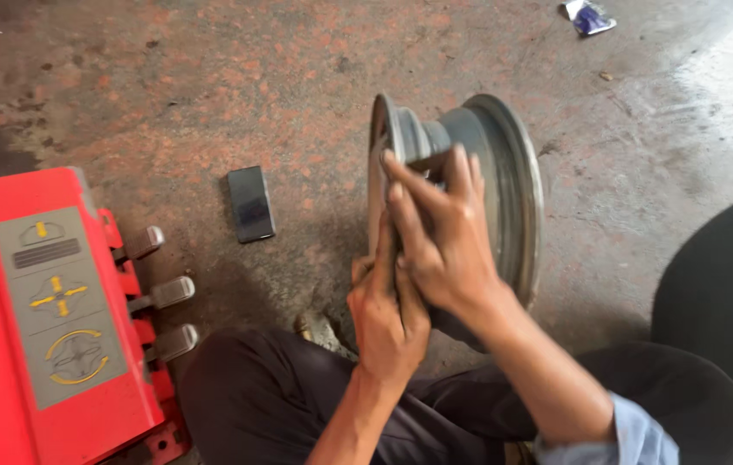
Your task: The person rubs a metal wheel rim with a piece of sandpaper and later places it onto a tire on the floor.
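Note:
A bare grey metal wheel rim stands upright on its edge on the stained concrete floor, just past my knees. My left hand grips the rim's near flange from below, fingers wrapped over the edge. My right hand lies over the same flange higher up, fingers spread across the rim's lip and partly over my left hand. Both forearms reach in from the bottom of the view above my dark trousers.
A red machine with three metal foot pedals stands at the left. A black phone lies flat on the floor left of the rim. A black tyre sits at the right edge. A crumpled wrapper lies far back.

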